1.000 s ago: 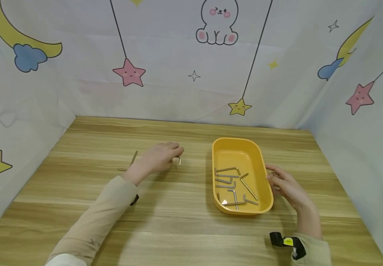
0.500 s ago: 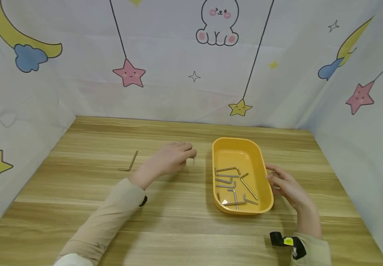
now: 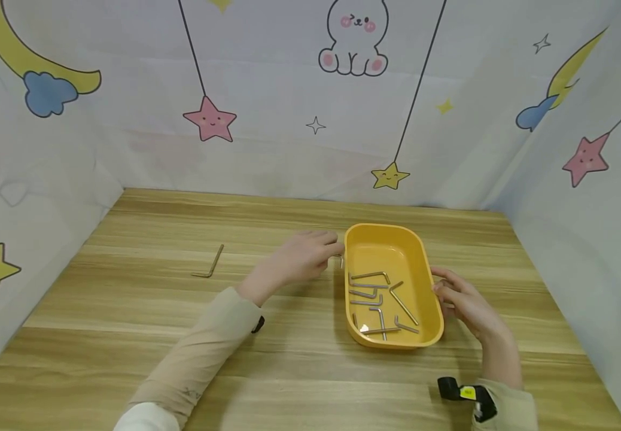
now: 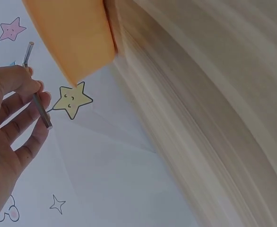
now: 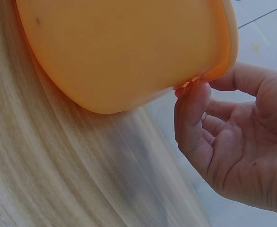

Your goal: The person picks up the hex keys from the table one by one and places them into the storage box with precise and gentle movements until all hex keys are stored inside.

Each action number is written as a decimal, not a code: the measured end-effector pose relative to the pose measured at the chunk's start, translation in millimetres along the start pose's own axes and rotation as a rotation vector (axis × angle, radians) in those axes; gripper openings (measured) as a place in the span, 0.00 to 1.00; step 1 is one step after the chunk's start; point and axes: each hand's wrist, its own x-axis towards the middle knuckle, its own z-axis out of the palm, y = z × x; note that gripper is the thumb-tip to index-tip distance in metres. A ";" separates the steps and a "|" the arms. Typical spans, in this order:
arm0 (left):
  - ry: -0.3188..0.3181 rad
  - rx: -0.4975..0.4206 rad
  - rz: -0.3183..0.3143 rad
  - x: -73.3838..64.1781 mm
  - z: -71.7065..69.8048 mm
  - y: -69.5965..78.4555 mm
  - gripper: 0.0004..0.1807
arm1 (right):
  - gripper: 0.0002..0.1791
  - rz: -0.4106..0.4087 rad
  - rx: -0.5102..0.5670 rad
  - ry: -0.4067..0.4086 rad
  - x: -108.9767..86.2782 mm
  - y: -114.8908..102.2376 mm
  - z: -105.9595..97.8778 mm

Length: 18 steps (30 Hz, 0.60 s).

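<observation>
My left hand pinches a small metal hex key between thumb and fingers. In the head view it is right at the left rim of a yellow tray, and the short bent end of the key hangs below the fingertips. My right hand holds the tray by its right side, fingertips at the rim in the right wrist view. Several L-shaped hex keys lie scattered over the near half of the tray's floor.
One more hex key, brass-coloured, lies on the wooden table to the left. A white cloth printed with stars and moons stands behind the table and along both sides.
My left hand has moved right with the hex key, from mid-table to the tray's left rim. The brass-coloured key on the table now shows in full. My right hand and the tray stay put.
</observation>
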 end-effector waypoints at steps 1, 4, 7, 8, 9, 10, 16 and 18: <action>0.007 -0.006 0.004 2.3 0.9 1.1 0.16 | 0.33 0.001 -0.001 0.001 0.2 0.3 0.1; 0.017 -0.013 0.016 9.1 3.4 4.7 0.17 | 0.32 0.004 -0.005 0.008 1.3 1.5 0.4; 0.007 -0.017 0.018 17.6 3.5 10.7 0.16 | 0.32 0.009 -0.006 0.013 1.5 1.8 -0.2; 0.003 -0.018 0.017 20.7 3.8 12.8 0.16 | 0.33 0.009 -0.006 0.012 1.1 1.8 -0.6; 0.001 -0.024 0.016 23.9 4.1 15.0 0.16 | 0.33 0.007 -0.007 0.012 0.6 1.7 -0.9; -0.003 -0.027 0.013 27.1 4.6 17.1 0.16 | 0.33 0.007 -0.006 0.012 0.0 1.3 -1.2; -0.007 -0.073 0.005 41.9 15.2 24.1 0.16 | 0.33 -0.002 0.003 0.007 -0.3 2.5 -1.6; -0.018 -0.077 -0.007 44.9 19.8 24.7 0.16 | 0.32 -0.008 0.008 0.003 -0.1 3.5 -1.5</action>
